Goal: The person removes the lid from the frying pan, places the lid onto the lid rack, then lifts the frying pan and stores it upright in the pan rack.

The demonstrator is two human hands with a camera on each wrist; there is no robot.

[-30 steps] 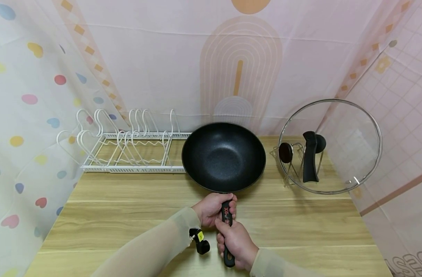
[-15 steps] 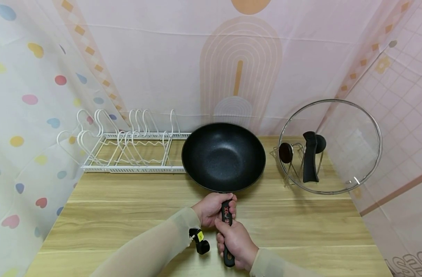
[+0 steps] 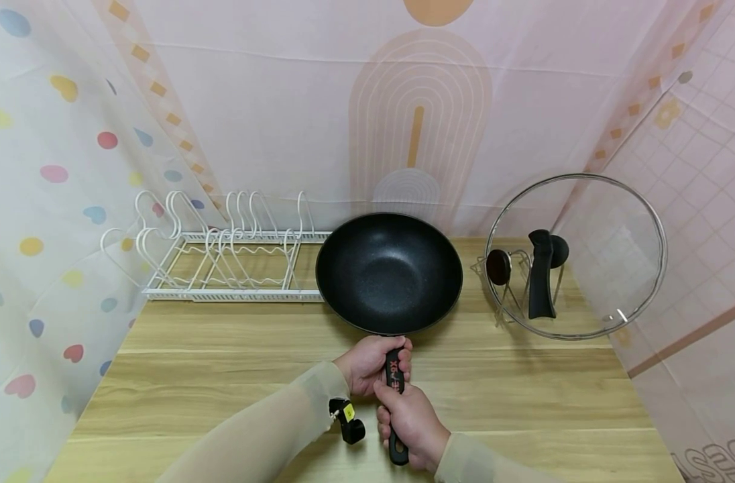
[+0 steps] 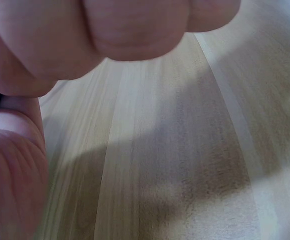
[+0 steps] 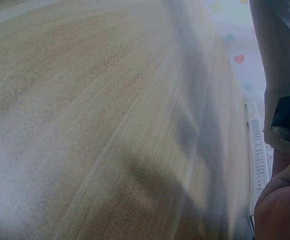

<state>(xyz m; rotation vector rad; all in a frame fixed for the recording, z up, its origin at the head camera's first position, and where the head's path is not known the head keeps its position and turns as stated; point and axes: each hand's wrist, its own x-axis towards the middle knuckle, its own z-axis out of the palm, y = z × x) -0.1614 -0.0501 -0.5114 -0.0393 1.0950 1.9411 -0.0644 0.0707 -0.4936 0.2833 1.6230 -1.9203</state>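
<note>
Both hands are on the handle [image 3: 398, 453] of a black wok [image 3: 388, 275], whose bowl faces up at the middle of the head view. The left hand [image 3: 366, 365] grips the handle close to the bowl, its fingertips showing on the far side. Just below it the right hand [image 3: 416, 422] holds the lower handle, thumb lying along the top. In the left wrist view, curled fingers [image 4: 140, 25] show above the tabletop. Whether the wok touches the table cannot be told.
A white wire dish rack [image 3: 235, 294] stands at the back left, its right end hidden by the wok. At the right, a glass lid [image 3: 609, 268] leans upright in a small wire stand [image 3: 506, 295]. Printed curtains [image 3: 271, 121] enclose the wooden table [image 3: 222, 376].
</note>
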